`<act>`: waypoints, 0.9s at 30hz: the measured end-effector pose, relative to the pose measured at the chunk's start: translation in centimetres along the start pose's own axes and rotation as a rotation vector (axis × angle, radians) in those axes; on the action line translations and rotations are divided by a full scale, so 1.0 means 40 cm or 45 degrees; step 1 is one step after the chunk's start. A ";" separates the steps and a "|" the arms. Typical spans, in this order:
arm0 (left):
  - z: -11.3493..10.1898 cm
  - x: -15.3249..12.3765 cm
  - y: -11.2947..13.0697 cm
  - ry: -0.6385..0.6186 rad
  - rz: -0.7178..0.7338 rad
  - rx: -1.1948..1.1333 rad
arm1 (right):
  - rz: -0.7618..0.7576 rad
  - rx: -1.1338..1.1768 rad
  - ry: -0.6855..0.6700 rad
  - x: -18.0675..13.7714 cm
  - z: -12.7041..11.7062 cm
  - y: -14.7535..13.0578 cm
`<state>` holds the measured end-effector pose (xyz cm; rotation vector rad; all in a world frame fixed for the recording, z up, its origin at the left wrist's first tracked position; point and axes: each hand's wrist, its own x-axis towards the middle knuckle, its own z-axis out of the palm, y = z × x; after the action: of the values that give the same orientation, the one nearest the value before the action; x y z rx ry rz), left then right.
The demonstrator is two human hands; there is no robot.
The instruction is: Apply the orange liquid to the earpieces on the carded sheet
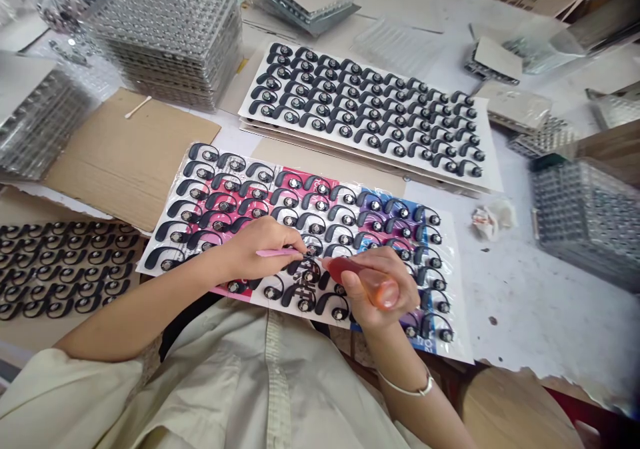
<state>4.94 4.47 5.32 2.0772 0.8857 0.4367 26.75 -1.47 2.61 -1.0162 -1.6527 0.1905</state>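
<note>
My left hand (267, 245) is closed, pinching a thin pink stick-like tool (275, 253) whose tip is at a black curved piece near the middle of a printed sheet (459, 302). In my right hand (385, 279) is a translucent red-orange tool (363, 281), gripped like a handle, its narrow end pointing at the same spot. I cannot tell whether it is a small bottle or a screwdriver. Rows of black ear-hook-shaped pieces (315, 223), each with a shiny round silvery part, cover the sheet. Both hands rest over it and hide some pieces.
Behind lies a white board (493, 162) with more rows of black pieces. A tall stack of clear trays (165, 35) stands back left, beside cardboard (130, 149) bearing a cotton swab (138, 107). Another set of pieces (65, 272) lies left. Crumpled tissue (493, 219) and packed trays (590, 209) are right.
</note>
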 end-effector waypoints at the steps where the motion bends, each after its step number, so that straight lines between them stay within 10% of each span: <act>1: 0.001 0.000 -0.001 0.006 0.003 -0.011 | -0.005 0.001 -0.004 0.001 0.001 -0.001; 27: 0.006 -0.002 -0.002 0.019 -0.003 -0.098 | -0.047 -0.074 -0.038 -0.009 0.005 0.000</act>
<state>4.97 4.31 5.12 2.0050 0.8670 0.4785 26.58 -1.66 2.28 -1.0303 -1.7115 0.1340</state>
